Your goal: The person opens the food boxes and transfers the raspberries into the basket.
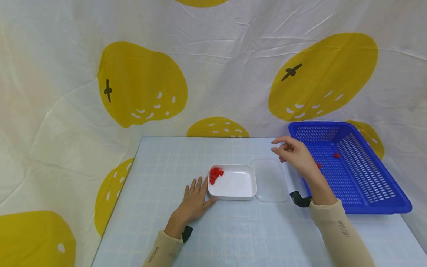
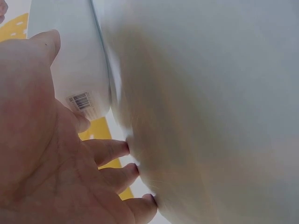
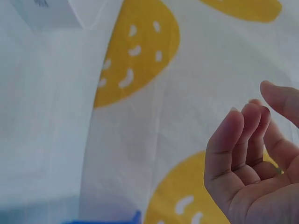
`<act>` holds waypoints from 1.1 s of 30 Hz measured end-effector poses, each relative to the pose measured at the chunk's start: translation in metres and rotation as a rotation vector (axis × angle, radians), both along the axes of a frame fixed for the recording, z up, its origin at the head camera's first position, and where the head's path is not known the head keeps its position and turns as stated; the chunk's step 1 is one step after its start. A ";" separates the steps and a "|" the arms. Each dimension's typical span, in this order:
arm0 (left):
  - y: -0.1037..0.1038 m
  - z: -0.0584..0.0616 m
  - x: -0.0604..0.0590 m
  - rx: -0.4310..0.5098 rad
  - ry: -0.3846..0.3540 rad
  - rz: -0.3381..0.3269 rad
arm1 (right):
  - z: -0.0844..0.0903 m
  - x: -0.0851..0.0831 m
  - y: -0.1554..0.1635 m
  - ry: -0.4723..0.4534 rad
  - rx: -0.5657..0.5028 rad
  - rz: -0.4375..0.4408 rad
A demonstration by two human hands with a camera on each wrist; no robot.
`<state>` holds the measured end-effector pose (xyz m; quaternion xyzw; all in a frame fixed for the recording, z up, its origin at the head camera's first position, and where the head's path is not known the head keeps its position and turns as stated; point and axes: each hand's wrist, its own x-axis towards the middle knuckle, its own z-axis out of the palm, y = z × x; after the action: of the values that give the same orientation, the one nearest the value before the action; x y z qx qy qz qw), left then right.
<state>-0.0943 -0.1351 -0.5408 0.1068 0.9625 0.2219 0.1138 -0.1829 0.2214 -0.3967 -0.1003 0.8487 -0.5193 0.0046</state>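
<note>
A white rectangular dish (image 1: pixel 237 193) sits mid-table with several small red pieces (image 1: pixel 215 175) heaped in its left corner. My left hand (image 1: pixel 195 200) lies flat on the table, fingers straight, thumb against the dish's left front corner; the left wrist view shows the palm (image 2: pixel 42 154) beside the dish's white wall (image 2: pixel 77 70). My right hand (image 1: pixel 293 154) hovers above the table between a clear lid (image 1: pixel 270 180) and a blue basket (image 1: pixel 363 185), fingers loosely curled and holding nothing, as the right wrist view of the hand (image 3: pixel 254 158) confirms. Two red pieces (image 1: pixel 337 155) lie in the basket.
The light blue gridded table (image 1: pixel 233 237) stands against a white cloth backdrop with yellow fruit shapes (image 1: pixel 140 83). The basket occupies the right side, near the table's right edge. The clear lid lies flat just right of the dish.
</note>
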 end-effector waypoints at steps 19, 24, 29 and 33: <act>0.001 -0.001 -0.001 -0.005 -0.012 0.012 | -0.053 -0.002 -0.092 -0.104 -0.069 0.185; 0.001 -0.002 -0.002 -0.012 -0.011 0.013 | -0.067 -0.002 -0.107 -0.132 -0.092 0.217; 0.001 -0.002 -0.002 -0.018 -0.013 0.011 | -0.083 -0.003 -0.117 -0.152 -0.097 0.229; 0.001 -0.002 -0.003 -0.017 -0.021 0.011 | -0.094 -0.003 -0.123 -0.195 -0.080 0.243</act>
<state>-0.0970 -0.1344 -0.5425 0.0980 0.9637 0.2153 0.1235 -0.1855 0.0986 -0.4907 -0.1514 0.8044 -0.5556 0.1460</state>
